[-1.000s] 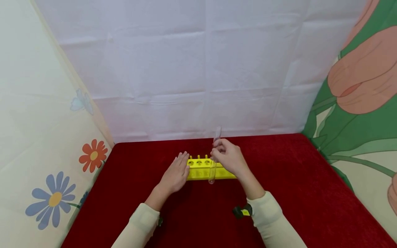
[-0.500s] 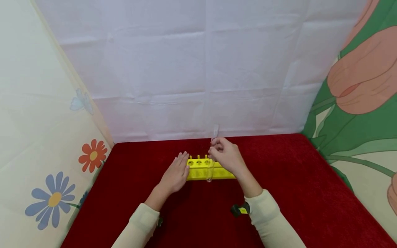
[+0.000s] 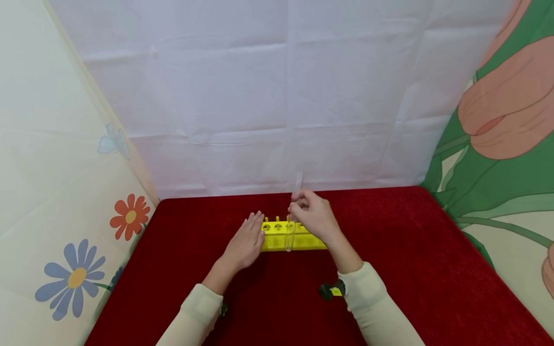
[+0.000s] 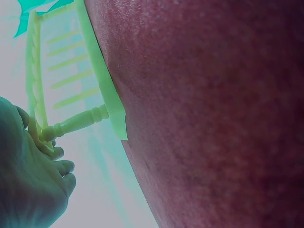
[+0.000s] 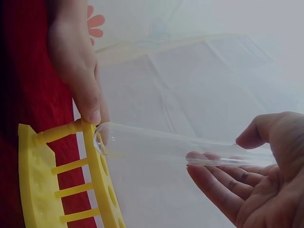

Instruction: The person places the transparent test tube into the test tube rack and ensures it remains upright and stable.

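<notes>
A clear test tube [image 3: 299, 180] is pinched between the thumb and fingers of my right hand [image 3: 317, 215], mouth end up and tilted slightly. In the right wrist view the tube's rounded bottom [image 5: 105, 137] is close by the top plate of the yellow test tube rack [image 5: 35, 175], near the left-hand end. That rack [image 3: 273, 242] stands upright on the table, with round holes along its top and several pegs at the back. My left hand [image 3: 245, 241] rests on the rack's left end, fingers extended. In the left wrist view its fingertips reach past the end post [image 4: 78, 122].
A red velvety cloth [image 3: 411, 259] covers the table. A creased white sheet [image 3: 225, 96] hangs right behind it. Flower-printed cloths [image 3: 78, 278] stand along the left and right sides. Dark wrist straps [image 3: 331, 290] sit at the sleeves.
My right hand has shifted a little left and slightly farther back, carrying the test tube along the front of the rack. My left hand and the rack stay put.
</notes>
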Tool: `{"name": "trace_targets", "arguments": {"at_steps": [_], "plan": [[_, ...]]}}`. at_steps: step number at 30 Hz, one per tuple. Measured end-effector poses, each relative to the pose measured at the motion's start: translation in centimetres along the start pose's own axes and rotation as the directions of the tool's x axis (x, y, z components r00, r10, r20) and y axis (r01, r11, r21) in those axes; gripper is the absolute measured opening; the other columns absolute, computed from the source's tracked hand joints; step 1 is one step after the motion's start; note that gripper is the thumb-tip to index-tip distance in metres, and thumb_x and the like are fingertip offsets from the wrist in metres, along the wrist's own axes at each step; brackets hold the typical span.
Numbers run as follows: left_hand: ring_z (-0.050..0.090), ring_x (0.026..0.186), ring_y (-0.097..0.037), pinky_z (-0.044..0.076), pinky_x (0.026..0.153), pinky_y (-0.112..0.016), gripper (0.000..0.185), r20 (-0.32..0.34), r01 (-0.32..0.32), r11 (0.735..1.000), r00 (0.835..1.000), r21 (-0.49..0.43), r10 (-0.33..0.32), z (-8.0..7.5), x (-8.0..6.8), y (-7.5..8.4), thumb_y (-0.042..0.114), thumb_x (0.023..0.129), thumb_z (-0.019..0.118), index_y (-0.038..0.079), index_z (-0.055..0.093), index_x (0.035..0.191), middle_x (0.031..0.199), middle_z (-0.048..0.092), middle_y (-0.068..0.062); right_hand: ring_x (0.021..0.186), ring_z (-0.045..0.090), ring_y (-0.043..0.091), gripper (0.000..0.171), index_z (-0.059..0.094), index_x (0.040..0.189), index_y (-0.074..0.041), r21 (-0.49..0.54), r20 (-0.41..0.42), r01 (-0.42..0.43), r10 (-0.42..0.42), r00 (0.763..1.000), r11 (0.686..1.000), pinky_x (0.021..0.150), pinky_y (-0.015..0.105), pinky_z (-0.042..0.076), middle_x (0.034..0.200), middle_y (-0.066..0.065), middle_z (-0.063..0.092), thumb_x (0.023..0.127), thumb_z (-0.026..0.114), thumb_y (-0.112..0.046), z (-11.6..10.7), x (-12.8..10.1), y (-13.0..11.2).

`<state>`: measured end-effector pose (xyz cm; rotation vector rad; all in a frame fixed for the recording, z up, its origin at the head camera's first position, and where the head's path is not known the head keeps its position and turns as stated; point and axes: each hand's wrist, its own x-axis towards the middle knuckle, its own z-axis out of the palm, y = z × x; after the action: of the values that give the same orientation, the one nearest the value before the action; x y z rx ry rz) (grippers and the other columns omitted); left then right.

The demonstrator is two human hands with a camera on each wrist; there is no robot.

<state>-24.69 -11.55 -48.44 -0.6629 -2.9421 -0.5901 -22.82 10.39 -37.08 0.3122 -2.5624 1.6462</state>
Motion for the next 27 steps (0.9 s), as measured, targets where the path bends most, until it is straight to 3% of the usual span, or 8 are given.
{"name": "trace_targets", "arguments": {"at_steps": [4,11,21,27], "plan": [[0.020,0.155,-0.028,0.020,0.126,-0.043,0.054,-0.002,0.000,1.000,1.000,0.000,0.000,0.0,0.0,0.1,0.025,0.111,0.034,0.003,0.028,0.159,0.166,0.027,-0.011,0.078,0.071,0.018,0.019,0.062,0.112,-0.005,0.004,-0.008,-0.006,0.006,1.000,1.000,0.073,0.032,0.061,0.093,0.008,0.075,0.096,0.061,-0.014,0.2,0.2,-0.1],[0.021,0.155,-0.029,0.021,0.125,-0.044,0.053,-0.006,-0.008,1.000,1.000,0.005,0.008,0.0,0.0,0.0,0.025,0.111,0.034,0.002,0.030,0.158,0.165,0.028,-0.012,0.077,0.071,0.019,0.017,0.062,0.111,-0.005,0.025,-0.013,-0.013,0.013,1.000,1.000,0.076,0.044,0.062,0.093,0.009,0.075,0.097,0.061,-0.013,0.5,0.5,0.0],[0.021,0.155,-0.029,0.021,0.125,-0.044,0.053,-0.006,-0.003,1.000,1.000,-0.001,0.003,-0.1,0.0,0.0,0.025,0.111,0.035,0.003,0.031,0.158,0.165,0.029,-0.012,0.075,0.071,0.017,0.016,0.063,0.110,-0.005,-0.007,-0.014,0.026,-0.026,1.000,1.000,0.065,0.030,0.059,0.092,0.007,0.075,0.097,0.062,-0.015,0.7,1.0,-0.1],[0.021,0.155,-0.028,0.019,0.126,-0.043,0.053,0.003,0.005,1.000,1.000,-0.004,-0.005,0.0,0.0,-0.1,0.025,0.111,0.034,0.004,0.029,0.159,0.166,0.028,-0.010,0.082,0.073,0.029,0.018,0.062,0.109,-0.006,-0.003,-0.009,0.037,-0.037,0.999,0.999,0.068,0.036,0.060,0.094,0.010,0.075,0.097,0.063,-0.020,0.8,1.3,-0.1]]}}
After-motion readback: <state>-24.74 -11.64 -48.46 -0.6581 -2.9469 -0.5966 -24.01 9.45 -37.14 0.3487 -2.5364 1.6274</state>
